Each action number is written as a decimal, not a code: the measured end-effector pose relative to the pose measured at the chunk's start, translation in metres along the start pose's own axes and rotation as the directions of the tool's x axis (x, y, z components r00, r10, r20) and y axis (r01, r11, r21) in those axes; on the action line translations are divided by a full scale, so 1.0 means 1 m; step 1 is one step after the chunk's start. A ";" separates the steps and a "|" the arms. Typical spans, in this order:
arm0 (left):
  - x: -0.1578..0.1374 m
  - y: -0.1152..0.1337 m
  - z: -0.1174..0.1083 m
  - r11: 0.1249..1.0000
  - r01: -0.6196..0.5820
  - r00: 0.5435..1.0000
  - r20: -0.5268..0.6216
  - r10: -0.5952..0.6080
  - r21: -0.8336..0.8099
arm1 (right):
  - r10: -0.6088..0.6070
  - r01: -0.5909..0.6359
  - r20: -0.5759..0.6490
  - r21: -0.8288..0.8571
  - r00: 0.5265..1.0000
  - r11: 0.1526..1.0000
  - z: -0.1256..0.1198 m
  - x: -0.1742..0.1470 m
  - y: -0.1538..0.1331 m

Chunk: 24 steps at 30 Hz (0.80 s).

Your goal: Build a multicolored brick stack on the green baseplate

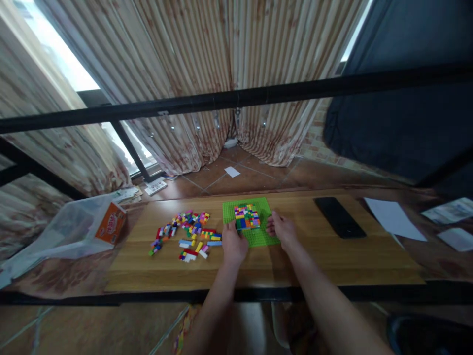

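The left hand (pixel 235 242) meets the block (pixel 247 217) at seven o'clock, apparently steadying it on the plate (pixel 263 239); its grip can't be told. The right hand (pixel 284 230) hovers at four, fingers loosely curled, contents hidden. Loose bricks (pixel 192 229) lie at nine, seemingly for easy reach.

A black phone-like slab (pixel 340 217) is lying toward the right of the wooden tabletop (pixel 332 264), with white paper (pixel 395 218) resting by its right end, while a translucent container (pixel 70 227) bearing an orange label (pixel 111 223) is sitting at the left. On the far side, patterned curtains (pixel 188 59) are hanging behind a black rail (pixel 214 102), and a white card (pixel 232 171) is lying on the tiled floor (pixel 251 173). Something dark blue, perhaps fabric-covered, is filling the dim far right (pixel 402 118).
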<state>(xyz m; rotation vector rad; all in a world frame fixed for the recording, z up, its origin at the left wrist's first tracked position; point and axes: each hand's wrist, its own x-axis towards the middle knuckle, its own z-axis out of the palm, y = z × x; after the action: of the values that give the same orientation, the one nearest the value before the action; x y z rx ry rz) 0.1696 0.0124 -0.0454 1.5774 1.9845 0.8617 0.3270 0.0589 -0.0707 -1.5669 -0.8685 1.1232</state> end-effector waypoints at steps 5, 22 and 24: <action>-0.011 0.006 -0.002 0.999 0.034 0.999 0.030 -0.033 -0.036 | -0.068 0.068 0.016 -0.025 0.998 0.997 -0.010 -0.015 -0.005; -0.090 -0.042 -0.037 0.970 -0.006 0.997 0.072 0.024 -0.244 | -0.359 0.421 0.238 -0.305 0.902 0.854 -0.068 -0.157 0.012; -0.091 -0.045 -0.043 0.973 -0.016 0.997 0.067 0.032 -0.232 | -0.188 0.481 0.546 -0.463 0.816 0.745 -0.067 -0.193 0.027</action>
<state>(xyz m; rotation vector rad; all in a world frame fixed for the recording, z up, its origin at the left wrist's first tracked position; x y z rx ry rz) 0.1309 -0.0906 -0.0499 1.4797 1.7489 0.9941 0.3297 -0.1453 -0.0430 -1.5153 -1.9144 1.0153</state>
